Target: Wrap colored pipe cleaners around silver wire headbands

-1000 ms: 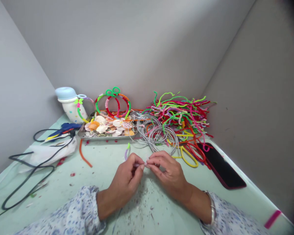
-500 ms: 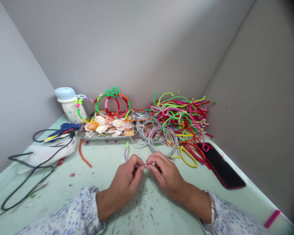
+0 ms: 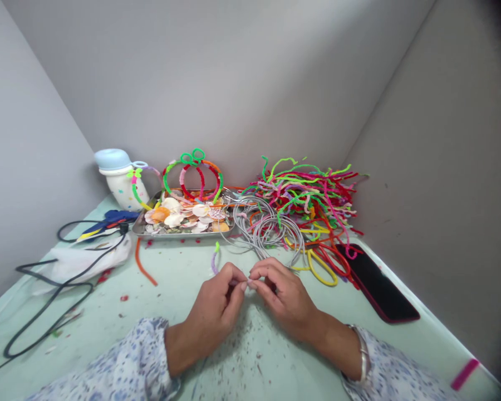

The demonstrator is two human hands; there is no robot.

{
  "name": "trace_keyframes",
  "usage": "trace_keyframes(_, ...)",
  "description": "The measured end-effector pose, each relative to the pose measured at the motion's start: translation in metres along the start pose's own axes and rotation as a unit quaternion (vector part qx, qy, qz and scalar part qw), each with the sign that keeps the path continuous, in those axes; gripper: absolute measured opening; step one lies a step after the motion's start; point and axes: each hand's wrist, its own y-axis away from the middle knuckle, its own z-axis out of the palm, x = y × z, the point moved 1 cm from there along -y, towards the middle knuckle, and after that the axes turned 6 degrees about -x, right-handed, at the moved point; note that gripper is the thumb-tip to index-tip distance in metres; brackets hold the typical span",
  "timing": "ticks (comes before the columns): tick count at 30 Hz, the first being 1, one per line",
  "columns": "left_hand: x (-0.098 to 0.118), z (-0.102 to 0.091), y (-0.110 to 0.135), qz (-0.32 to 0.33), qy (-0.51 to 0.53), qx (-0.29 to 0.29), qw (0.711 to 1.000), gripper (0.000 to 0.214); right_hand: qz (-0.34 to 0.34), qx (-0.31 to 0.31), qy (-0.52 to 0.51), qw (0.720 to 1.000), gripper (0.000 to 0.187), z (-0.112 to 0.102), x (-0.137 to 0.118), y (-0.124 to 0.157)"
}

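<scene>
My left hand (image 3: 217,309) is closed in a pinch on a pipe cleaner (image 3: 214,258), whose fuzzy purple length with a bright green tip sticks up beyond my fingers. Fingertip to fingertip with it, my right hand (image 3: 283,298) pinches the pale other end, of which only a sliver shows between the hands. Most of the held piece is hidden behind my fingers. Just beyond my right hand lie loops of grey wire (image 3: 271,228).
Behind stands a metal tray (image 3: 183,236) of seashells, with pipe-cleaner rings (image 3: 222,181) on it. A heap of pipe cleaners (image 3: 309,189) and a phone (image 3: 379,284) lie right. Leftward are a white bottle (image 3: 123,186), a black cable (image 3: 45,264) and blue-handled pliers (image 3: 117,217).
Both hands hold nearly the same pinch at the same spot. The view has shifted very slightly; nothing else has visibly moved.
</scene>
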Motion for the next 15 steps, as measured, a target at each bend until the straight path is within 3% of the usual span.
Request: trace_keyframes(15, -0.0032, 0.001, 0.0016, 0.021, -0.018, -0.018, 0.999, 0.013, 0.006, -0.056, 0.011, 0.998, 0.011, -0.0021, -0.0046, -0.0016)
